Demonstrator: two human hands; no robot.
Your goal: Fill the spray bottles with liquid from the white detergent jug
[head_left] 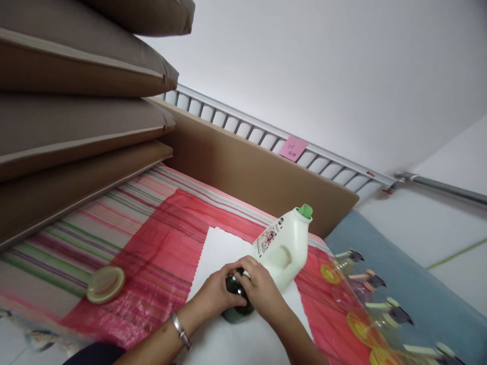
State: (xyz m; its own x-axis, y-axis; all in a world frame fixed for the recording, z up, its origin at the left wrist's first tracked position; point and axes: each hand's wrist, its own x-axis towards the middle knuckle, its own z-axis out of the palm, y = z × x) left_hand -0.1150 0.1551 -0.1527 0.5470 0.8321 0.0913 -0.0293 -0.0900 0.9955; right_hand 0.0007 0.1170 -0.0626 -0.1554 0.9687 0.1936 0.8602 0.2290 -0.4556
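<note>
My left hand (216,291) is closed around the side of a small dark green, glossy bottle (238,309) on a white cloth. My right hand (262,286) is closed at the bottle's top, its fingers covering most of that end, so I cannot make out a cap. Just behind the hands stands a large white plastic jug (292,238) with a handle and a picture label. Its neck shows a green insert (305,211) and no outer cap. The white cloth (216,248) has scalloped edges and lies under both bottle and jug.
A pale round lid (105,285) lies to the left on the red sheet (163,243). Several spray bottles (390,317) and yellow discs (359,328) line the right edge. Stacked brown cushions (83,121) rise at the left. A brown board (243,162) and white radiator (228,119) stand behind.
</note>
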